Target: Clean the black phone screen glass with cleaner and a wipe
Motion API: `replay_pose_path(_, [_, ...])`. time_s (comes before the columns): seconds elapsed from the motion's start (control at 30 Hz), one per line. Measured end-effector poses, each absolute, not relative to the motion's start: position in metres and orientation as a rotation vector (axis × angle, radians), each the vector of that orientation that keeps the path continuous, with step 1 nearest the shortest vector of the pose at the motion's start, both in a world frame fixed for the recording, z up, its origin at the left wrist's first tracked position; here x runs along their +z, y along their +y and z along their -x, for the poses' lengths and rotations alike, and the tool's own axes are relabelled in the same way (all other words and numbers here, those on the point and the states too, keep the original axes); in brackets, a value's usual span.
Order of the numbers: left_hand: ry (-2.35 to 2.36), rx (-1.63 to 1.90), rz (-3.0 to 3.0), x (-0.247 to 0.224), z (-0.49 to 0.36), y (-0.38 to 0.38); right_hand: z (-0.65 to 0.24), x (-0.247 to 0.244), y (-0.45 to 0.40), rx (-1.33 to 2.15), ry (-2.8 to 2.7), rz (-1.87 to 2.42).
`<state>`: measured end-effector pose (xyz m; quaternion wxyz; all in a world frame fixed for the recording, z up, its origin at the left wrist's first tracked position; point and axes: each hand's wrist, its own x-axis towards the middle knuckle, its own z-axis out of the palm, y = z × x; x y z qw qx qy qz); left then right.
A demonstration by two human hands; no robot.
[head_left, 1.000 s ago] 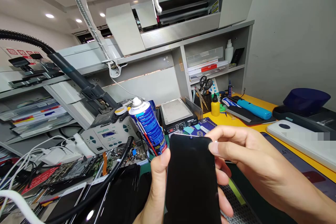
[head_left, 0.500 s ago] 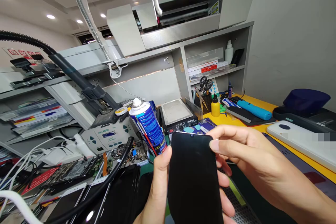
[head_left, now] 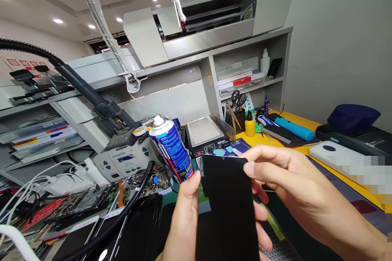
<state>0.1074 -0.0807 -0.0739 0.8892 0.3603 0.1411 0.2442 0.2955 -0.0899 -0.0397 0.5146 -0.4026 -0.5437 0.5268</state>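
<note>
A black smartphone (head_left: 232,208) stands tilted toward me in the lower middle of the head view, its glossy dark front facing me. My left hand (head_left: 185,212) is closed round its lower part, the thumb along the left edge and the fingertips showing past the right edge. With thumb and forefinger, my right hand (head_left: 284,179) pinches the phone's top right corner. The left outline has a step near my left thumb; I cannot tell whether a separate layer causes it. Just behind the phone leans a blue spray can (head_left: 173,151) with a white cap.
Behind stand a heating plate (head_left: 205,132), a grey rework station (head_left: 125,159) and a yellow bottle (head_left: 250,125). Several phone parts and boards (head_left: 88,200) lie at left with white cables (head_left: 36,175). A white phone-shaped item (head_left: 339,159) lies at right.
The phone's upper left edge has shifted slightly right, and its outline now shows a step by my left thumb. Both hands keep nearly the same hold.
</note>
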Motion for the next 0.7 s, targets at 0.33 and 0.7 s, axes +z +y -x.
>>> replay_pose_path(0.33, [0.279,0.510,-0.659,-0.0661,-0.1107,-0.0844,-0.2956,-0.0448,-0.0879,1.313,-1.315,0.901])
replay_pose_path(0.7, [0.403,0.632,-0.635,-0.0671,-0.1162,-0.0898,-0.2928,-0.0394,-0.0857,1.348,-1.334,0.972])
